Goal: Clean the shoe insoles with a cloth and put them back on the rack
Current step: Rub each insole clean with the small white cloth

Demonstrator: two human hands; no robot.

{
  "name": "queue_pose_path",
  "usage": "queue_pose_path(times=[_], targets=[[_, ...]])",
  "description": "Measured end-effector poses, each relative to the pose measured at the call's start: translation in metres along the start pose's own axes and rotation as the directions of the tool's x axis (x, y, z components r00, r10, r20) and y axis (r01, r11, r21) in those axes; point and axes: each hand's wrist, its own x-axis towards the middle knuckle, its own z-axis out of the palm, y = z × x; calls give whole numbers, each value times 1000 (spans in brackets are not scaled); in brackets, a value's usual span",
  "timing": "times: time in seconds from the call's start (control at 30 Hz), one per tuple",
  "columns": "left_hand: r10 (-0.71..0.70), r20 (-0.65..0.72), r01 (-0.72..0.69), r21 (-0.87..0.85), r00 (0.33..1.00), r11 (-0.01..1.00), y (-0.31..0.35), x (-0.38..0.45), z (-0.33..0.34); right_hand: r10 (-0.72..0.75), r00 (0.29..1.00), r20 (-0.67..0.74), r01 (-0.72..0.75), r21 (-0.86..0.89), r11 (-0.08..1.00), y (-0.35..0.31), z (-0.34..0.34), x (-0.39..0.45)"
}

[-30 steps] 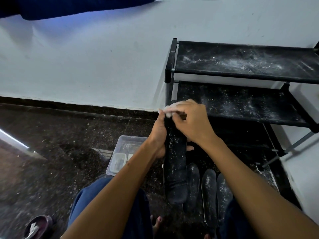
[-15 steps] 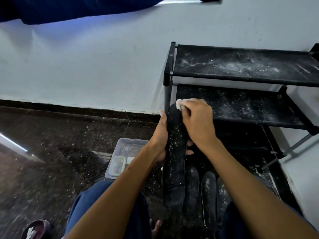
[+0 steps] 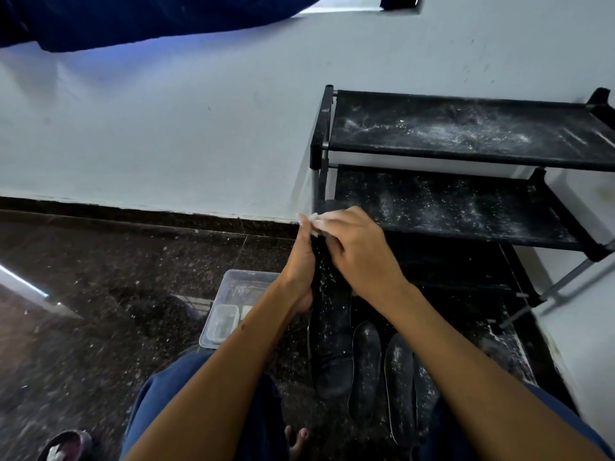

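Observation:
My left hand (image 3: pixel 301 261) holds a dark insole (image 3: pixel 332 344) upright by its left edge, toe end up. Pressed against the top of that insole, my right hand (image 3: pixel 357 254) grips a small white cloth (image 3: pixel 316 222), which peeks out between my fingers. The insole is speckled with white dust. Three more dusty dark insoles (image 3: pixel 399 377) lie side by side on the floor below my hands. The black shoe rack (image 3: pixel 321 151) stands against the wall at the right, its two visible shelves covered in white dust.
A clear plastic container (image 3: pixel 233 304) sits on the dark speckled floor left of my hands. A sandal (image 3: pixel 65 447) lies at the bottom left. My knees in blue trousers (image 3: pixel 159 400) frame the bottom. A white wall (image 3: pixel 166 128) runs behind.
My right hand with the cloth slid down the insole's top half a second ago, and is now back at the upper tip. The view shifted slightly lower.

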Motion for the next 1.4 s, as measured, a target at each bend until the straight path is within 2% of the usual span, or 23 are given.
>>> queue_pose_path(times=[0.1,0.17,0.33,0.4,0.47,0.5,0.53,0.6,0.67,0.73,0.8,0.87,0.93,1.0,1.13,1.2,1.3,1.33,1.4], targets=[[-61,62,60,19,996,998,1,-1,6,133,984,-115,-137,-30,990,15,-8,1],[-74,53,73,24,996,997,3,-2,7,164,977,-137,-169,-28,985,17,-9,0],[-17,-48,15,-49,999,999,6,1,-1,-21,1000,3,21,103,994,-2,0,-10],[-29,-30,27,-91,999,995,8,1,1,-16,996,-84,25,97,995,4,-5,-6],[-35,-15,33,-117,999,993,9,0,3,39,975,-219,-28,51,998,10,-10,-1],[-36,-14,34,-115,999,993,8,0,4,60,968,-242,-55,29,998,10,-10,0],[-36,-14,34,-107,999,994,9,-1,3,64,972,-225,-64,7,998,9,-8,0],[-38,-36,34,-104,999,994,10,-2,1,30,994,-103,-29,11,1000,4,-2,-3],[-36,-71,28,-119,997,993,10,-2,-3,-12,999,37,9,76,997,-1,2,-9],[-34,-81,23,-129,996,991,12,-2,-7,-7,993,121,-14,171,985,-3,-4,-10],[-35,-56,27,-125,998,992,14,-3,-7,10,998,66,-24,218,976,-2,-11,-6],[-26,-43,22,-91,999,996,16,-5,-4,26,996,-85,-16,113,994,1,-12,-1],[-28,-41,25,-68,999,997,14,-5,0,69,982,-175,-70,4,998,5,-8,1],[-26,-58,23,-52,998,998,11,-4,0,89,987,-137,-92,-13,996,5,-1,-2],[-44,-99,36,-77,994,996,11,-2,-9,23,998,64,-31,117,993,0,3,-10],[-38,-76,32,-74,996,997,12,-2,-9,58,998,30,-61,98,993,3,1,-7],[-26,-73,21,-58,997,998,11,-2,-5,124,983,-138,-129,-25,991,7,0,-4],[-30,-83,24,-67,996,997,10,-2,-4,111,983,-143,-117,-32,993,5,1,-5],[-38,-110,28,-98,993,995,10,-1,-6,42,998,-56,-41,26,999,-1,5,-9]])
